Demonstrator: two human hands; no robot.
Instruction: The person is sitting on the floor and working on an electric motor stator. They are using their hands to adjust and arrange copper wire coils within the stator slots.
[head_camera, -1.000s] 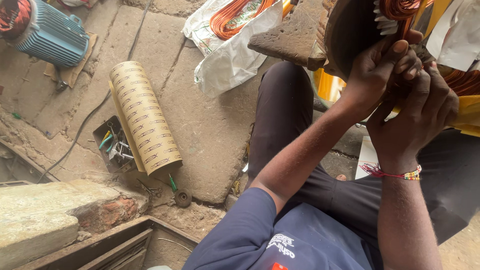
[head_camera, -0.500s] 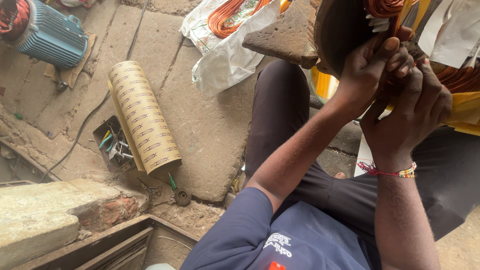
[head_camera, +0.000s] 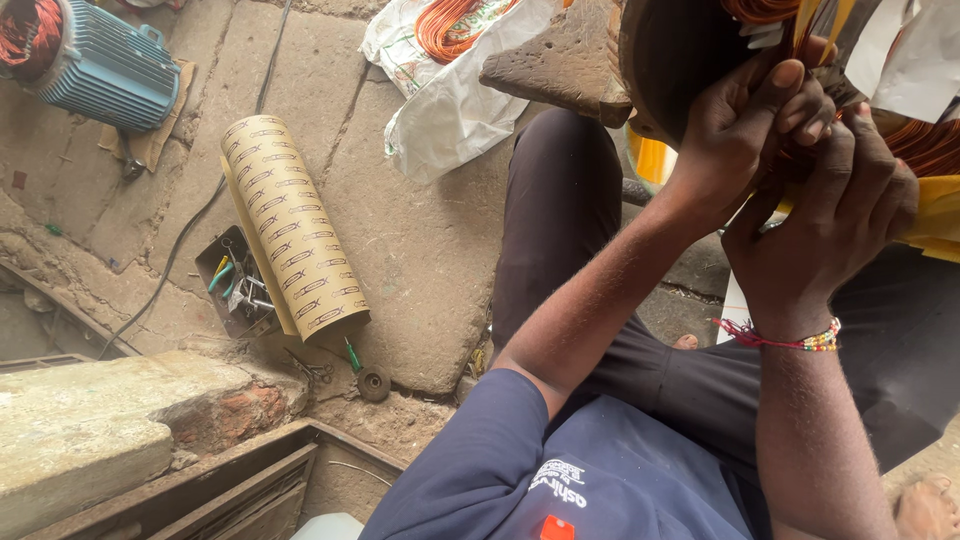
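I see both hands raised close to the camera; my left hand (head_camera: 745, 125) clamps its fingers on the rim of a dark round motor stator (head_camera: 680, 50), just above it; my right hand (head_camera: 825, 205), just beside, curls closed against orange copper windings (head_camera: 930, 145) bulging from it, with pale paper strips (head_camera: 905, 55) sticking out; a patterned paper roll (head_camera: 290, 230) lies well apart, lower left.

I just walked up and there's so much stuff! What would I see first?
First, the two hands, left hand and right hand, working together on a dark round part with copper wire at top right. Then the tan patterned roll on the stone floor, and the blue ribbed motor at top left.
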